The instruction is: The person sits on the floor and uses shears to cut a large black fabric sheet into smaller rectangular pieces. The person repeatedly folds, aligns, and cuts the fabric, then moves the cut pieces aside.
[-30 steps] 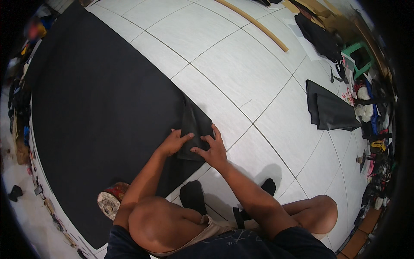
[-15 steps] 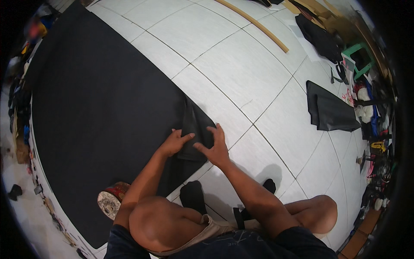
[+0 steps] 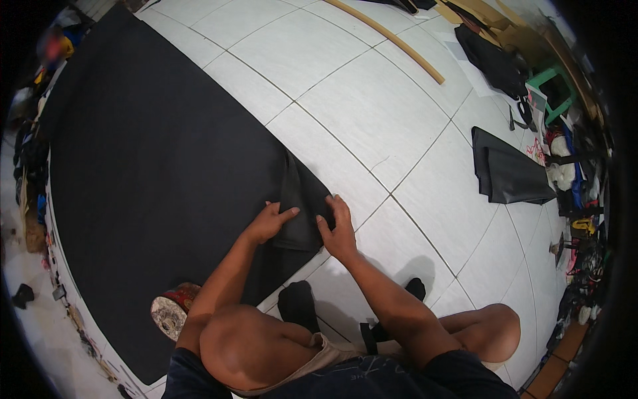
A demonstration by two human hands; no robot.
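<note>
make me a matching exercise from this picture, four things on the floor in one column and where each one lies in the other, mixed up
Things:
1. small dark folded fabric piece
2. long wooden stick
3. green plastic stool
4. round patterned tin

Places:
A. far across the white tiles, lying at a slant
B. under both hands, at the edge of the large black sheet
C. beside the person's left knee
D. at the right, among the clutter

Pairs: 1-B, 2-A, 3-D, 4-C
</note>
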